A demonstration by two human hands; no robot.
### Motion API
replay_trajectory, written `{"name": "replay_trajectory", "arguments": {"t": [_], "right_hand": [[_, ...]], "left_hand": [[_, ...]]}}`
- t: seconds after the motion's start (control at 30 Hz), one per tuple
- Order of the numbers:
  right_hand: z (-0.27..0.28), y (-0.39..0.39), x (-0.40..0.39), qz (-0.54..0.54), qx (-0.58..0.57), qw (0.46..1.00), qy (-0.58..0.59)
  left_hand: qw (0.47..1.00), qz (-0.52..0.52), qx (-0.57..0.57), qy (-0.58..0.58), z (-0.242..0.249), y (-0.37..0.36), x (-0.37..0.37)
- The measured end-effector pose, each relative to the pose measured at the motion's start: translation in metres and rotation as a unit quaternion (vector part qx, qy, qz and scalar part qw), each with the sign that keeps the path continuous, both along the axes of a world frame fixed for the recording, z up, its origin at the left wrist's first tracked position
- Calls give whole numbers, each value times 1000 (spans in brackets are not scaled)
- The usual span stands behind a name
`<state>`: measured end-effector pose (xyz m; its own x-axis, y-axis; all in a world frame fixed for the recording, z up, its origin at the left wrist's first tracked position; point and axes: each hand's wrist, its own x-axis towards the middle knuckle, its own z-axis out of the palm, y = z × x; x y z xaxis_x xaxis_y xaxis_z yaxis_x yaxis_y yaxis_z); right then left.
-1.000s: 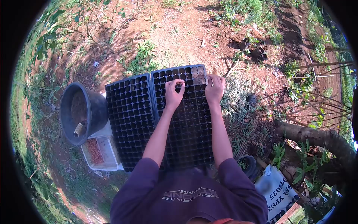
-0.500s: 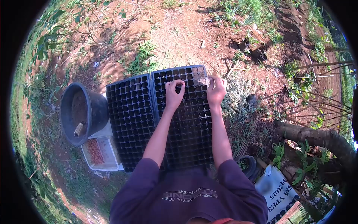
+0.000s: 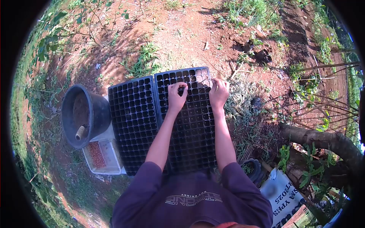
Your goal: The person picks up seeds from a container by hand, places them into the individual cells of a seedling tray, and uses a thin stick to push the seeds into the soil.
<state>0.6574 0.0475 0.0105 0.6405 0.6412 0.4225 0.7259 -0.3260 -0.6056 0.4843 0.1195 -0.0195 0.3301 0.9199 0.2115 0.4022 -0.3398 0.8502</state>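
Observation:
Two black seedling trays [image 3: 155, 99] lie side by side in front of me, with rows of small square cells. Over the upper part of the right-hand tray, my left hand [image 3: 176, 98] is curled, thumb and fingers closed into a ring; its contents are too small to name. My right hand [image 3: 218, 94] is at that tray's right edge, thumb and fingertips pinched over the outer cells. Whatever the right fingertips hold is hidden. The cells in the tray's top right corner look paler in the sunlight.
Left of the trays stands a dark bucket [image 3: 99, 110] with soil and a pale cylindrical object [image 3: 80, 132] inside. A clear plastic container [image 3: 114, 161] below it holds reddish seeds [image 3: 97, 155]. A printed white sack [image 3: 281, 195] and a thick branch [image 3: 315, 136] are at right.
My right hand has shifted slightly left and down along the tray's edge. The left hand stays nearly in place, its fingers curling a little differently.

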Motion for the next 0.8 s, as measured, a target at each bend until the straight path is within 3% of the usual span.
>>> {"name": "replay_trajectory", "arguments": {"t": [0.8], "right_hand": [[-10, 7, 9, 20, 12, 999, -42]], "left_hand": [[999, -1, -34, 9, 12, 1, 0]]}}
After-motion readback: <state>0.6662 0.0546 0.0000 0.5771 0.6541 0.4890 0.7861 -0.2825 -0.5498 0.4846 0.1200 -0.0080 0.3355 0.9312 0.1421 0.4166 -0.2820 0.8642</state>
